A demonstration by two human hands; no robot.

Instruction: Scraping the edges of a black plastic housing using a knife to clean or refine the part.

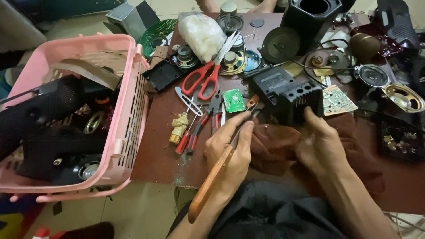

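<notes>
Pink plastic basket (126, 110), slotted walls, overhanging the tabletop (159, 155) edge at far left. Contents: black mesh speaker housings (44, 104), round speaker drivers (90, 168), a grey curved strip (88, 71).

Black plastic casing (290, 95), ribbed front, well right of the basket, on a dark brown cloth (274, 141). Right hand (321, 144) closed against the casing's near face, thumb up on the front edge. Left hand (230, 152) between basket and casing; grip closed on a wooden-handled screwdriver (212, 177), shaft reaching toward the casing's lower left corner. Tip hidden; contact with the casing not determinable.

Between basket and casing, on the tabletop: red-handled scissors (206, 77), red-handled pliers (197, 128), small green circuit board (233, 100), metal tweezers (188, 102).

Beyond the scissors, away from the basket: white filled plastic bag (201, 33), loose speaker drivers (232, 62).

Far side of the casing from the basket: open-topped black speaker cabinet (312, 17), interior not visible; second circuit board (336, 101); oval speaker (403, 98); dark tray (400, 139) holding small parts, too small to identify.
</notes>
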